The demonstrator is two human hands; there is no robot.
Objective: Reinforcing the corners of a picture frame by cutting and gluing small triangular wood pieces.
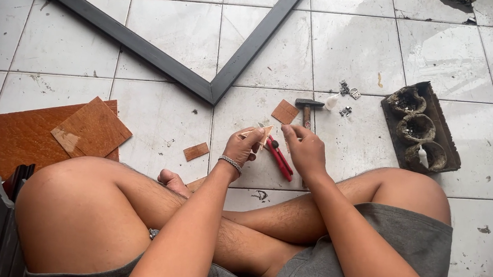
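A small, thin, pale wooden wedge-shaped offcut point(261, 134) is held above the white tiled floor point(172, 29), just in front of the crossed legs. It is pinched by the left hand point(241, 148), whose fingers are closed around its lower end. The right hand point(304, 148), at three o'clock from the piece, is curled closed, but what its fingers grip cannot be told.

A red-handled utility knife point(281, 158) shows between the two hands, at about five o'clock from the offcut; whether it lies on the tiles or is touched cannot be told.

The offcut is judged to be very light, stiff but brittle, and prone to splitting along its thin tip. It is best taken by its thicker end, across the flat faces.

At twelve o'clock a small square brown plywood chip point(285, 111) lies on the tiles, with a wooden-handled hammer point(308, 106) just beside it. At eleven o'clock a large black rectangular frame point(163, 61) lies flat.
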